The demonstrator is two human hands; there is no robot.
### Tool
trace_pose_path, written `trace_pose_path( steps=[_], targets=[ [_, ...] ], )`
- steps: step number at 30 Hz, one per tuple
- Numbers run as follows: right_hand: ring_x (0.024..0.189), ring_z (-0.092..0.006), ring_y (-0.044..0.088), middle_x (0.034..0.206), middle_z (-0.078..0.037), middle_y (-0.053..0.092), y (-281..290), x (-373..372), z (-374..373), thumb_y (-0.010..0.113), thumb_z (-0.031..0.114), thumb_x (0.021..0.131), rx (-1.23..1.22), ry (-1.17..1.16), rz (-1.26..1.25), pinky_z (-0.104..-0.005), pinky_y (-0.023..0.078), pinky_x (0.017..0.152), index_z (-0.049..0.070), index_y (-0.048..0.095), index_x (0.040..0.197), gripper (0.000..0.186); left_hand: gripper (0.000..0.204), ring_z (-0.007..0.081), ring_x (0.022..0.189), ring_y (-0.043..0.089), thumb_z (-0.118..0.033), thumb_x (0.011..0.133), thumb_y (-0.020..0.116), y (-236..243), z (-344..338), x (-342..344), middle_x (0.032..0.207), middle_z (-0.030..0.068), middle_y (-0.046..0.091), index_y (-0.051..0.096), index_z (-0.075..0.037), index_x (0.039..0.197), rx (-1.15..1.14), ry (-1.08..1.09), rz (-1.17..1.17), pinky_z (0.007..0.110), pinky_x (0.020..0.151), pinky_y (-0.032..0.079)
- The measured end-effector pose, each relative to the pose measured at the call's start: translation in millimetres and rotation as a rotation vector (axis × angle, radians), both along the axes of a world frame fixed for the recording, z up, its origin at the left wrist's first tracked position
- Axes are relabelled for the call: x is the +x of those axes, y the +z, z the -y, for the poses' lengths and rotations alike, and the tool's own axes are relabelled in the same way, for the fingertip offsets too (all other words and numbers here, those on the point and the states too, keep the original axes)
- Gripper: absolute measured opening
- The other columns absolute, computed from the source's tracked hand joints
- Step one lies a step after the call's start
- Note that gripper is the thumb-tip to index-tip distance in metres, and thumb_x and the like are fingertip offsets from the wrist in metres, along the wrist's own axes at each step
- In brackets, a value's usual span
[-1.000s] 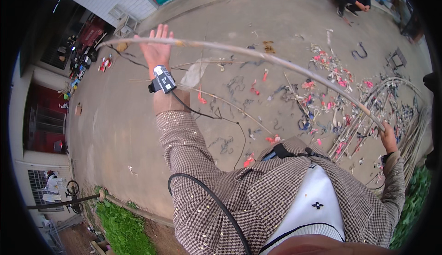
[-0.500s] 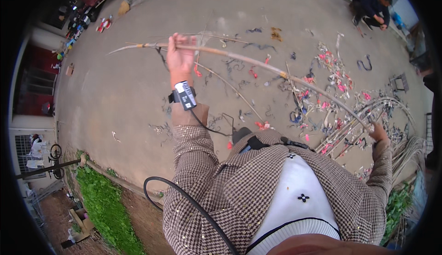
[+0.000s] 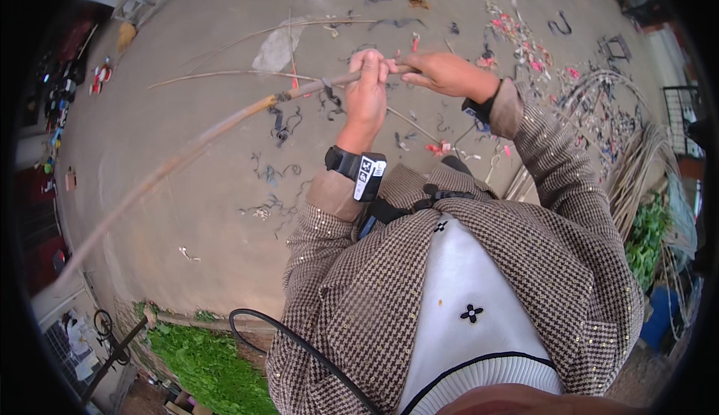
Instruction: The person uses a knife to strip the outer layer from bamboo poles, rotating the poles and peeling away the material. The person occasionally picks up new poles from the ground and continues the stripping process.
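Bare concrete yard (image 3: pixel 187 160) lies open below and left of my hands; ahead, dark cord scraps (image 3: pixel 281 126) and red scraps (image 3: pixel 524 48) litter it, while a stack of canes (image 3: pixel 636 168) crowds its right edge.

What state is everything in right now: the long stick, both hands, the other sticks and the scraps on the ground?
Long cane: held off the ground, running out to the left, slightly bowed.
Left hand: closed around the cane.
Right hand: at the cane's near end, fingers on it.
Bundle of canes: lying in a curved heap on the right.
Scraps: scattered loose on the concrete.
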State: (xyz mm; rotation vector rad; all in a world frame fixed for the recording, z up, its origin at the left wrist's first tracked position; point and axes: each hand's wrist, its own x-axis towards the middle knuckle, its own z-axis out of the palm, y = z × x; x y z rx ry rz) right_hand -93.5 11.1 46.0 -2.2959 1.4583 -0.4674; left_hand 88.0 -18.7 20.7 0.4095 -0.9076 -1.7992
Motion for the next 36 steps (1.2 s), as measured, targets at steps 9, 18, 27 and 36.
trace_pose_path(
  steps=[9,18,27,36],
  targets=[
    [0.072,-0.0396,0.055,0.077,-0.021,0.057,-48,61,25,0.046,0.037,0.095,0.191,-0.029,0.237,-0.0447,0.043,0.065,0.001,0.051,0.093,0.036,0.036,0.0176,0.097,0.059,-0.019,0.091,0.059,26,13,79,0.096,0.0106,0.061,0.046,0.001,0.118,0.002,0.035,0.607,0.031,0.087,0.045],
    [0.072,-0.0388,0.055,0.077,-0.018,0.057,-57,80,59,0.046,0.037,0.094,0.119,-0.044,0.193,-0.0478,0.043,0.064,0.004,0.051,0.093,0.034,0.025,0.0074,0.061,0.058,-0.019,0.084,0.067,47,25,146,0.067,0.0036,0.063,0.062,0.004,0.092,-0.317,0.590,1.378,0.022,0.056,0.045],
    [0.077,-0.0387,0.057,0.082,-0.020,0.058,-109,70,86,0.053,0.028,0.090,0.035,-0.079,0.222,-0.0469,0.044,0.065,0.003,0.052,0.092,0.026,0.015,0.0122,0.052,0.052,-0.014,0.089,0.059,62,43,184,0.063,0.0041,0.057,0.059,0.000,0.092,0.112,0.490,0.755,0.023,0.048,0.042],
    [0.080,-0.0391,0.057,0.088,-0.020,0.059,-160,67,94,0.052,0.028,0.089,0.078,-0.116,0.104,-0.0471,0.045,0.069,0.003,0.053,0.092,0.025,0.017,0.0103,0.051,0.048,-0.012,0.091,0.049,199,25,403,0.061,0.0013,0.053,0.052,-0.007,0.076,-0.020,1.291,0.554,0.023,0.049,0.040]
  ],
)
